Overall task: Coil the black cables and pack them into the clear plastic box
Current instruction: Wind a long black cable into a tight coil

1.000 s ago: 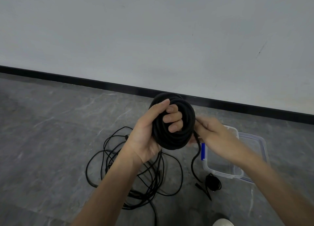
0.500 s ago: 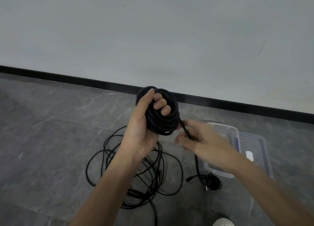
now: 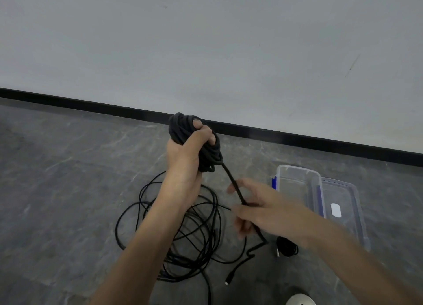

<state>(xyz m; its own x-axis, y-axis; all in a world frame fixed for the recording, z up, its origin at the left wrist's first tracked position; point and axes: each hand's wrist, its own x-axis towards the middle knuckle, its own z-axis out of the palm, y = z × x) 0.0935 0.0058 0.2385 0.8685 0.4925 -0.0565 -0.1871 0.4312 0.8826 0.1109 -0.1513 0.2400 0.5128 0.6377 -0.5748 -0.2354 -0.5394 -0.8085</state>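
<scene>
The coiled black cable [image 3: 207,151] is a thick, tight bundle held up in the air in front of the black skirting board [image 3: 91,104]. The left hand [image 3: 186,154] grips it from the near side: the thumb lies over the top of the bundle and the fingers are wrapped round its windings.

From the lower right of the bundle a free tail [image 3: 231,177] runs taut, down and to the right, into the right hand [image 3: 263,209]. That hand is lower than the left and somewhat blurred, with its fingers curled round the tail. The tail comes out below the hand, kinks on the floor and ends in a small plug [image 3: 227,282].

Under the left forearm a loose tangle of thin black cable [image 3: 160,238] is spread on the grey stone floor [image 3: 57,190]. A small wound cable [image 3: 287,247] lies on the floor just beside the near end of the clear plastic box [image 3: 297,168]. The box stands open to the right of the right hand and has a blue latch [image 3: 274,182]. Its lid [image 3: 350,226] lies against the box's right side. A white shoe tip [image 3: 299,300] shows at the bottom edge.
</scene>
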